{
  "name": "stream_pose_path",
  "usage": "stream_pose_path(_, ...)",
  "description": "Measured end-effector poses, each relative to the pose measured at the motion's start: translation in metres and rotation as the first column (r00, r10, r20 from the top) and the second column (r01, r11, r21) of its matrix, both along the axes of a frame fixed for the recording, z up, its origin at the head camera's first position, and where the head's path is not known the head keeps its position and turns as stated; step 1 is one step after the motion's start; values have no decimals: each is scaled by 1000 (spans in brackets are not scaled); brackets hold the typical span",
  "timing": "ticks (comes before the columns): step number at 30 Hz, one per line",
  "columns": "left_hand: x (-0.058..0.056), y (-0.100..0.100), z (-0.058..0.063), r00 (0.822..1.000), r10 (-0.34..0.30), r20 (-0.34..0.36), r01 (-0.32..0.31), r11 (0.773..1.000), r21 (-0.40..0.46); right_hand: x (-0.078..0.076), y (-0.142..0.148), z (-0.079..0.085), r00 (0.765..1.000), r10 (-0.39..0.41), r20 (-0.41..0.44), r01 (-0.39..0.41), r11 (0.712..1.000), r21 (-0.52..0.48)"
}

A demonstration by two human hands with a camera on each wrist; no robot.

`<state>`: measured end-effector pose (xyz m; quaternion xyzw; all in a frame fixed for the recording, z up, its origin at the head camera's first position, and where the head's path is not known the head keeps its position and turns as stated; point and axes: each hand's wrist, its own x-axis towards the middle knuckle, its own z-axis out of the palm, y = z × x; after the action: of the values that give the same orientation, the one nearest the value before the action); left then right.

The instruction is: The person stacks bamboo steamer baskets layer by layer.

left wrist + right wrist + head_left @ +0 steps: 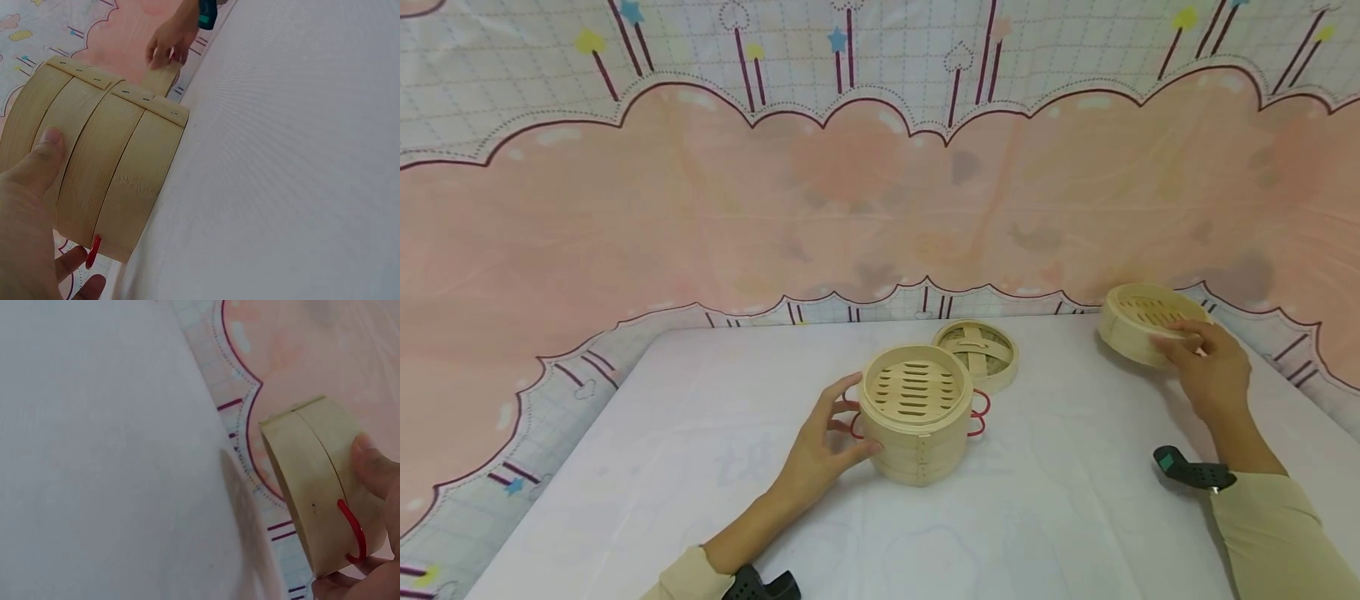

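Note:
Near the middle of the table stands a stack of two bamboo steamer baskets [917, 450], with a slatted top and red loop handles on both sides. My left hand [820, 446] holds the stack from its left, thumb on the front wall and fingers by the red loops. In the left wrist view, the thumb presses the pale wall of the stack [112, 162]. At the back right, my right hand [1213, 371] grips a single bamboo steamer basket [1138, 333] by its right side. The right wrist view shows this basket [312, 481] raised off the table, its red loop near the fingers.
A round bamboo lid [977, 346] with crossed strips lies behind the stack, partly hidden by it. White cloth covers the table [647, 450]. A patterned curtain [737, 217] hangs beyond the back edge.

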<state>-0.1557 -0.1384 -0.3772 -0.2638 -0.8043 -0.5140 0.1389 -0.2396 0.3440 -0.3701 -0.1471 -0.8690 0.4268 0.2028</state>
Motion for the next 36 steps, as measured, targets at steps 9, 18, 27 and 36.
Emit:
stream_pose_path(9,0,0,0,1000,6,5,-6,1000,-6,1,-11,18,999,43,-5,-44,998,-41)
stream_pose_path(18,0,0,1,1000,10,24,-10,1000,-4,4,-22,36,996,71,-57,-74,995,-60)
stream_pose_path(27,1,0,1,1000,4,22,-3,1000,-2,6,-38,47,989,105,-99,-112,992,-63)
stream_pose_path(36,0,0,0,1000,-2,-1,2,1000,0,11,-54,61,974,184,-134,-209,955,-210)
